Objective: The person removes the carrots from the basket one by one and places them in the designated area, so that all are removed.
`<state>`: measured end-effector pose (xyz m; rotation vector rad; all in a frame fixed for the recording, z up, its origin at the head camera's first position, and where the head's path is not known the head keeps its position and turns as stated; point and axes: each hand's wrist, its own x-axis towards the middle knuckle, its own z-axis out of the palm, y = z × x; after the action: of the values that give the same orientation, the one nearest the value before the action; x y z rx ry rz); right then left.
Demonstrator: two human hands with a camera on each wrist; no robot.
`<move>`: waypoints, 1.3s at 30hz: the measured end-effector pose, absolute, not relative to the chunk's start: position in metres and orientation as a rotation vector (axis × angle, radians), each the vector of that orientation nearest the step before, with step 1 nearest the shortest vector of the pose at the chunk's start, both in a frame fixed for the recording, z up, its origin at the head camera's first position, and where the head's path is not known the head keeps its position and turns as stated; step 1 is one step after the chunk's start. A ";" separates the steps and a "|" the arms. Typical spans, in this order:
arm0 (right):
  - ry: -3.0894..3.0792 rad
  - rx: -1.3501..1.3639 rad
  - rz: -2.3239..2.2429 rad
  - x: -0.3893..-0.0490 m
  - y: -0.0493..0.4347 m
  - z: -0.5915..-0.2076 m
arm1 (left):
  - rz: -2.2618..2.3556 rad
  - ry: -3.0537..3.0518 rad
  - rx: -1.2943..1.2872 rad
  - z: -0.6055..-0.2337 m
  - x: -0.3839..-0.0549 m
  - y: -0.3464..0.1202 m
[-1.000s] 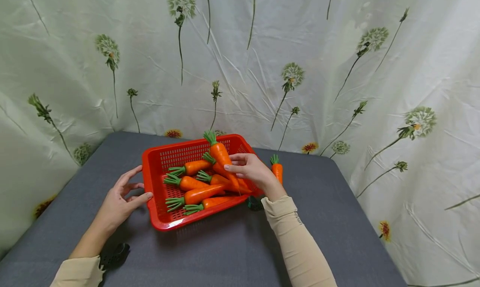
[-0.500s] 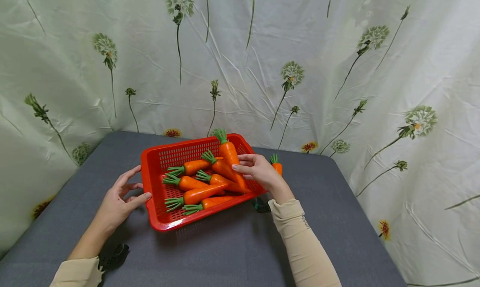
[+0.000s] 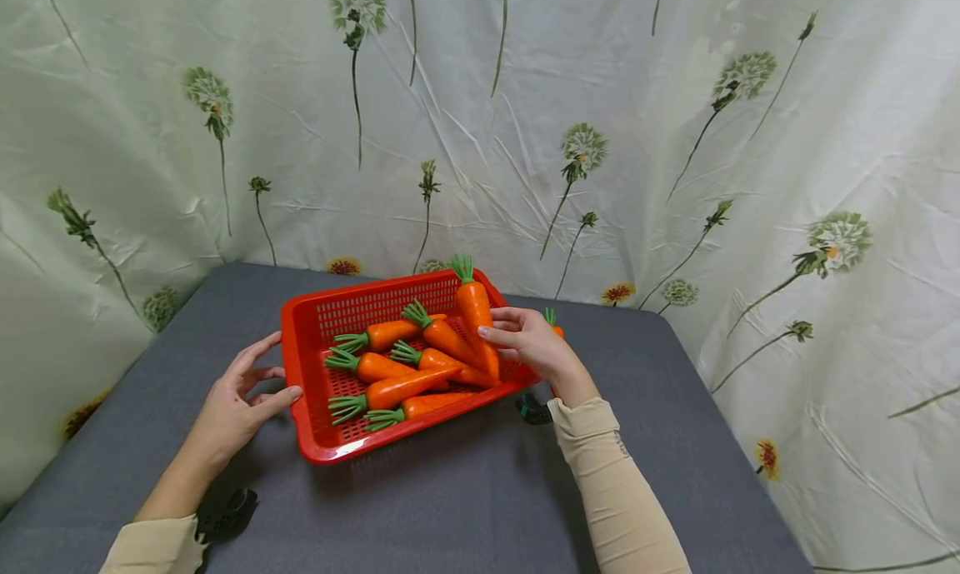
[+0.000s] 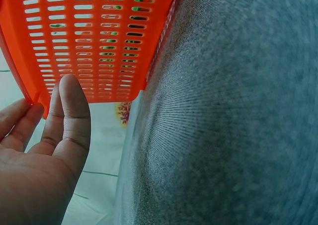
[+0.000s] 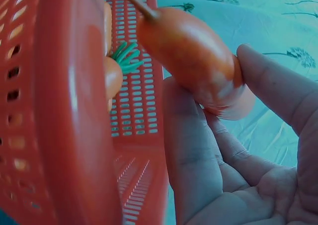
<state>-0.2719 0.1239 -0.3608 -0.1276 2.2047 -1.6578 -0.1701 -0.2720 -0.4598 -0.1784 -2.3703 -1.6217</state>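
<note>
A red plastic basket [image 3: 324,451] with slotted walls stands on the table, several orange toy carrots [image 3: 378,366] with green tops lying in it. My right hand [image 3: 536,341] pinches one more carrot [image 3: 474,307] between thumb and fingers over the basket's right end, green top pointing away from me and tip toward me. That held carrot [image 5: 194,51] appears tip first in the right wrist view, with the basket wall beside it. At the left end, my left hand [image 3: 240,399] rests with spread fingertips and thumb against the rim. Its relaxed fingers [image 4: 74,111] show in the left wrist view.
Another carrot [image 3: 553,322] lies on the grey table [image 3: 420,507] to the right of the basket, mostly hidden behind my right hand. A pale curtain [image 3: 480,141] printed with dandelions hangs behind the table and along its sides.
My right hand has moved right with the pinched carrot, whose green top has swung rightward too. It now covers more of the carrot on the table. My left hand stays at the rim.
</note>
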 end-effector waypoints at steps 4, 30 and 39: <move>2.207 -0.119 -1.668 -0.272 0.132 -0.360 | -1.634 -2.372 -0.186 -0.460 -0.170 -0.271; 2.261 -0.080 -1.716 -0.277 0.182 -0.364 | -1.606 -2.397 -0.164 -0.458 -0.170 -0.271; 2.286 -0.082 -1.705 -0.281 0.200 -0.369 | -1.618 -2.387 -0.181 -0.459 -0.171 -0.272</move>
<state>-0.2808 0.1996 -0.3686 -0.0820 2.2858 -1.7052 -0.1711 -0.2718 -0.4594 -0.1809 -2.3875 -1.6178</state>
